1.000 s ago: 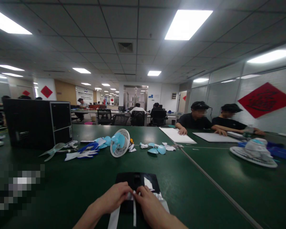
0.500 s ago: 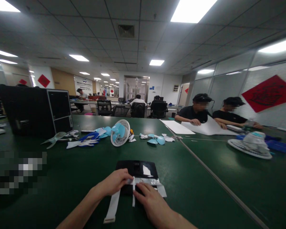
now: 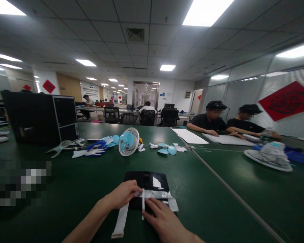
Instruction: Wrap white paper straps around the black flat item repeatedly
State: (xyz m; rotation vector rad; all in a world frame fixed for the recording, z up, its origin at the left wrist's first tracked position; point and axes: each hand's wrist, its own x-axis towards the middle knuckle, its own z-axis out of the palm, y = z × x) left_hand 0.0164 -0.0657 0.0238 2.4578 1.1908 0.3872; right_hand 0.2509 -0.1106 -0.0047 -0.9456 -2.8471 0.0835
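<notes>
Apparently, the left grip (image 3: 126, 194) pinches the top of the narrow strip (image 3: 143, 202), though the contact is hidden; the right grip (image 3: 162, 217) lies spread just beside it. Black panel (image 3: 149, 184) beneath both: smooth downward gently, top held steady.

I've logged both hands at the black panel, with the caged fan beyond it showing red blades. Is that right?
Not quite: the blades are light blue, not red, as the head view shows. The left hand and right hand are at the black panel, with the caged fan beyond it.
</notes>
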